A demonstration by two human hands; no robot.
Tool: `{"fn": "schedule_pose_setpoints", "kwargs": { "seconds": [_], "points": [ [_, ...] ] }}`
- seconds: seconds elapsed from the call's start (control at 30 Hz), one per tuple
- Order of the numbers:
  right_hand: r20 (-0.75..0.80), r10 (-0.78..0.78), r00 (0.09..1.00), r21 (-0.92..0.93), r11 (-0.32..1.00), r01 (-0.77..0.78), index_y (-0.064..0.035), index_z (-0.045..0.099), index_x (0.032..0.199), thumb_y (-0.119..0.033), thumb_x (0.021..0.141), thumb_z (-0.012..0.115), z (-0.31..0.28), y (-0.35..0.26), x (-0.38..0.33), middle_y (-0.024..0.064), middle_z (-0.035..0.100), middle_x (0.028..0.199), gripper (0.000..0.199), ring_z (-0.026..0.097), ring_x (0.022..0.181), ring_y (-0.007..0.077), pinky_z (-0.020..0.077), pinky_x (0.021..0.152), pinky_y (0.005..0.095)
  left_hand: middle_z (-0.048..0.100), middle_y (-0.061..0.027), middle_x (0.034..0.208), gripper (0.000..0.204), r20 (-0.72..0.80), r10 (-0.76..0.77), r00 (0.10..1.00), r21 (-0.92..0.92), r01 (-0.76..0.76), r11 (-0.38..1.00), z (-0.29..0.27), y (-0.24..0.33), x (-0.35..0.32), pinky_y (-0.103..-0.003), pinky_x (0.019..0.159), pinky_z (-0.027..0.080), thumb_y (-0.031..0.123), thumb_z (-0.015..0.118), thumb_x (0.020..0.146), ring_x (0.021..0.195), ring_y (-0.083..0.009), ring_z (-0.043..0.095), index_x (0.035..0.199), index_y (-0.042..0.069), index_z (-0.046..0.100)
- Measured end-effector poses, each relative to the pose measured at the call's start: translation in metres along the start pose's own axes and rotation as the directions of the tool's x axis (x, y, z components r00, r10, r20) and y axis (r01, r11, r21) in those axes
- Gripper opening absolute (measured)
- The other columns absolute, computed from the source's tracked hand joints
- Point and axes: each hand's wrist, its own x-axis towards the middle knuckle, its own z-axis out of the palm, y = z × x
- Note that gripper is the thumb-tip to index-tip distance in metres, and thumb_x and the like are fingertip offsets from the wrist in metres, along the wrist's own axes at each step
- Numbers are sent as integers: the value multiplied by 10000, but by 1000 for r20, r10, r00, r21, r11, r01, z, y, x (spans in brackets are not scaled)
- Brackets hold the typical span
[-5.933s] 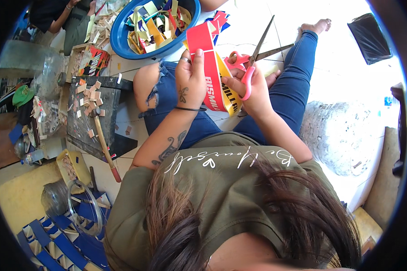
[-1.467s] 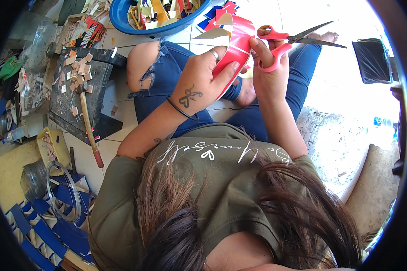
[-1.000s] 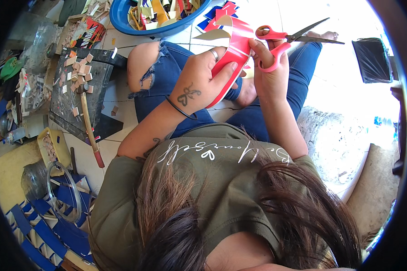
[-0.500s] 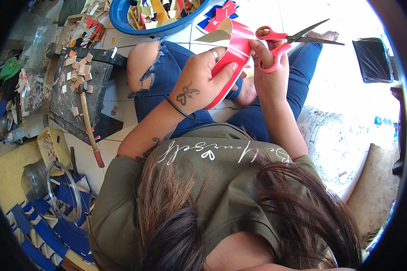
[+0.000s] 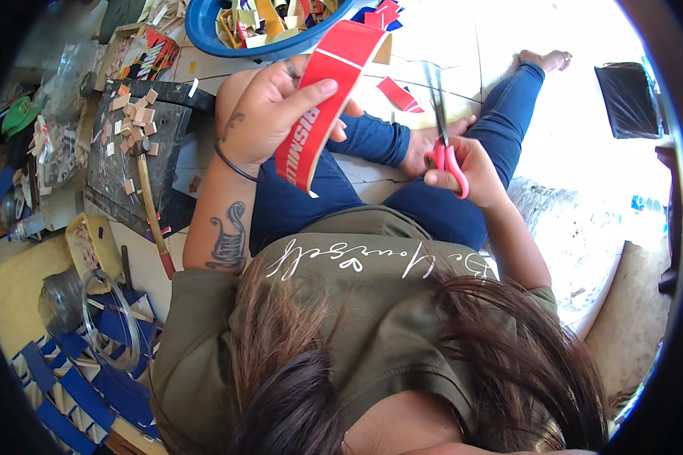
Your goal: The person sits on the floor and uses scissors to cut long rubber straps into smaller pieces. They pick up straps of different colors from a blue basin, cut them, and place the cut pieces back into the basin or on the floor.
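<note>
The left hand (image 5: 269, 114) gripped a long red card strip (image 5: 322, 102) with white lettering, thumb laid across its face, raised at about eleven o'clock from the lap. The right hand (image 5: 463, 171) clenched the red-handled scissors (image 5: 442, 125), blades shut and pointing toward twelve o'clock, well apart from the strip. At twelve o'clock sat a blue basin (image 5: 269, 30) of coloured card offcuts; a red-and-yellow printed packet (image 5: 148, 57) lay at ten o'clock, and a dark plastic-wrapped pack (image 5: 628, 98) at two o'clock. Half a second before, the scissors were open against the strip; they had since dropped away and closed.
</note>
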Motion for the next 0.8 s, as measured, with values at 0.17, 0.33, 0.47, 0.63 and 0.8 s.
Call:
{"fn": "schedule_pose_setpoints", "kwargs": {
  "seconds": [0.17,0.33,0.47,0.63,0.8],
  "points": [
    [195,93,976,17,995,-98,1,568,760,-246,635,798,7,-9,-11,-19,534,641,360,462,588,46,361,528,195,610,-160,752,213,115,115,987,-274,-80,958,-10,0,-6,-257,549,494,108,449,887,505,-147,579,1033,-40,494],
    [254,47,966,-19,999,-44,-4,565,687,-315,611,806,22,-27,-11,-19,519,595,401,443,547,45,332,483,209,581,-105,696,223,185,210,960,-534,-82,842,-12,-4,-9,-278,540,472,126,434,900,422,-129,521,1034,-43,491],
    [264,26,964,-73,997,-7,-4,562,640,-357,613,797,28,-37,-8,-13,501,545,424,438,512,54,326,455,214,570,-85,680,219,214,246,945,-580,-80,811,-11,-5,-8,-277,523,452,141,444,903,413,-125,513,1047,-15,497],
    [258,-52,965,-105,991,81,8,585,635,-354,610,797,27,-44,-5,9,520,514,420,473,478,70,350,425,220,567,-51,657,195,280,273,920,-639,-33,768,-10,-5,-5,-271,517,442,134,412,920,409,-115,516,1045,4,487],
    [245,-42,969,-108,992,71,6,577,625,-351,616,792,23,-43,-7,7,513,511,417,469,475,68,342,424,212,577,-49,680,135,329,321,888,-673,-19,740,-5,-6,-1,-272,561,450,92,373,914,462,-132,562,1015,27,435]
  ]
}}
